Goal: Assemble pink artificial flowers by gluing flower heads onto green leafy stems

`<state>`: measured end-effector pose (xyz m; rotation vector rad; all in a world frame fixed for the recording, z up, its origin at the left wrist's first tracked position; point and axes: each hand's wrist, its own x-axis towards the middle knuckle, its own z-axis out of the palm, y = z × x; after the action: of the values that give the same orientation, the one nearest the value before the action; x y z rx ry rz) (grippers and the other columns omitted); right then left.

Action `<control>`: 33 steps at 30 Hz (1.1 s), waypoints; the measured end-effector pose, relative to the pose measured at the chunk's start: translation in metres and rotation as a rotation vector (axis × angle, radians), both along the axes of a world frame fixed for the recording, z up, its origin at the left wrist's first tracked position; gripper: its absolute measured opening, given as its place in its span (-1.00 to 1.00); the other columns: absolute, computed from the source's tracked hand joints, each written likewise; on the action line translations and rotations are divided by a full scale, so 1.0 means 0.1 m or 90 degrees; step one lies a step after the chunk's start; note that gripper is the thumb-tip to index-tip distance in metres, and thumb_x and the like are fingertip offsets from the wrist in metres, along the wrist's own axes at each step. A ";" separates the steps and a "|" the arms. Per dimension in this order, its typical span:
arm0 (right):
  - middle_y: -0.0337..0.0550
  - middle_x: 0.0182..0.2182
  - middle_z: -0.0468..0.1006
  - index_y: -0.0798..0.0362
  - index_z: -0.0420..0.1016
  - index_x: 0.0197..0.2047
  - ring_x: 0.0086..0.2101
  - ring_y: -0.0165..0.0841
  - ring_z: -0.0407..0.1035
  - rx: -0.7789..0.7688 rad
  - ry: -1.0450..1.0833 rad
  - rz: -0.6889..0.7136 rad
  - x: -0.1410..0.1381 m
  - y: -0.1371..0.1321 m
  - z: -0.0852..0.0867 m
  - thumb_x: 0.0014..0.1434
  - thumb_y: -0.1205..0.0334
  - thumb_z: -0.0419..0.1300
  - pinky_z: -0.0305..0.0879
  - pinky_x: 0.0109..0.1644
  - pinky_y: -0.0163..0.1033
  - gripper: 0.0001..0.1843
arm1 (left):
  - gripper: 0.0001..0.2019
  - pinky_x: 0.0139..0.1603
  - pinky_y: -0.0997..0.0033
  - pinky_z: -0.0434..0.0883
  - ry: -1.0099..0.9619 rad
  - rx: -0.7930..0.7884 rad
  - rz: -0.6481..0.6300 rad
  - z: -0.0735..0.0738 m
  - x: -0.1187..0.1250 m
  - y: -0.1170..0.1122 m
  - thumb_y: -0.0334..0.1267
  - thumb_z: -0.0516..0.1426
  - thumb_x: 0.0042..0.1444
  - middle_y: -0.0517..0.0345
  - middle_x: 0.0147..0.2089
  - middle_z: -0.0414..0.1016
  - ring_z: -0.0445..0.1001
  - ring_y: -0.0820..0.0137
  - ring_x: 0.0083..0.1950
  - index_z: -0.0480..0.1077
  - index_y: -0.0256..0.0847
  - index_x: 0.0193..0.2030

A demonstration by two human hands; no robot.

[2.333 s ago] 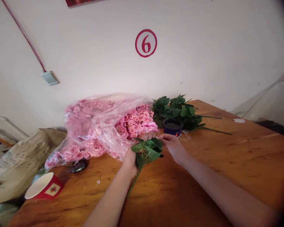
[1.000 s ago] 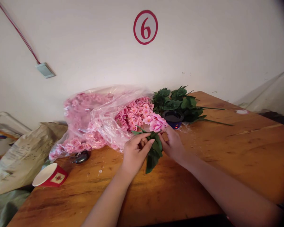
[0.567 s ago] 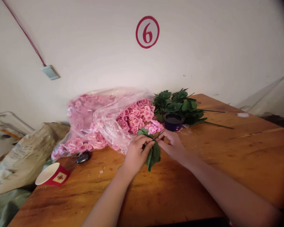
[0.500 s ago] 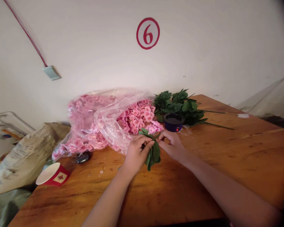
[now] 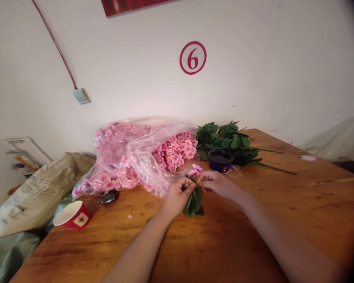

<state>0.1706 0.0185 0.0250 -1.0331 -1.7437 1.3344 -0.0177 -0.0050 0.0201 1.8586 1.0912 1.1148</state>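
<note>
Hands near together, left pinching sprig, right with hold unclear; table edge well rightward.

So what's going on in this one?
A person is working with an artificial green leaf spray over a wooden table. The left hand has it in a closed grip; the right hand has its fingertips right beside it, but what they pinch is too small to tell. A pink blossom shows just beyond the fingers. Behind lie a clear plastic bag of pink blossoms, a dark blue pot with a red light lit, and more leafy stems.
</note>
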 end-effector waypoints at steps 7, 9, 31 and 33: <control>-0.20 -0.50 0.55 0.06 0.46 -0.43 -0.47 -0.36 0.37 0.161 -0.362 -0.046 0.09 -0.07 0.07 0.00 0.35 0.08 0.06 -0.43 -0.32 -0.88 | -0.90 -0.39 0.51 0.19 0.134 0.013 -0.027 -0.16 -0.04 0.05 -0.27 0.13 0.08 0.27 -0.48 0.38 0.31 0.48 -0.44 0.39 -0.21 -0.42; -0.19 -0.46 0.57 0.02 0.48 -0.42 -0.43 -0.33 0.39 0.232 -0.456 -0.176 0.03 -0.13 0.15 0.04 0.32 0.09 0.02 -0.43 -0.31 -0.86 | -0.91 -0.40 0.50 0.20 0.143 0.016 -0.018 -0.20 -0.05 0.06 -0.28 0.13 0.08 0.27 -0.48 0.39 0.32 0.48 -0.44 0.39 -0.21 -0.40; -0.05 -0.40 0.56 0.10 0.46 -0.50 -0.28 -0.22 0.40 0.253 -0.308 -0.220 -1.32 1.18 0.54 0.01 0.27 0.17 0.16 -0.25 -0.24 -0.88 | -0.76 -0.35 0.45 0.26 0.033 -0.001 -0.024 -0.36 -0.06 0.09 -0.30 0.10 0.13 0.23 -0.39 0.42 0.36 0.42 -0.38 0.37 -0.17 -0.05; -0.07 -0.45 0.52 0.09 0.43 -0.50 -0.35 -0.26 0.37 0.217 -0.203 -0.251 -1.16 1.11 0.52 0.04 0.18 0.14 0.17 -0.30 -0.25 -0.82 | -0.80 -0.37 0.47 0.24 0.015 -0.002 -0.023 -0.38 -0.05 0.11 -0.30 0.11 0.11 0.24 -0.40 0.39 0.33 0.44 -0.39 0.37 -0.18 -0.10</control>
<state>0.0542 0.1294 0.0768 -1.3528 -1.7900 0.6286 -0.0230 0.0055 -0.0175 1.8851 1.0679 1.0732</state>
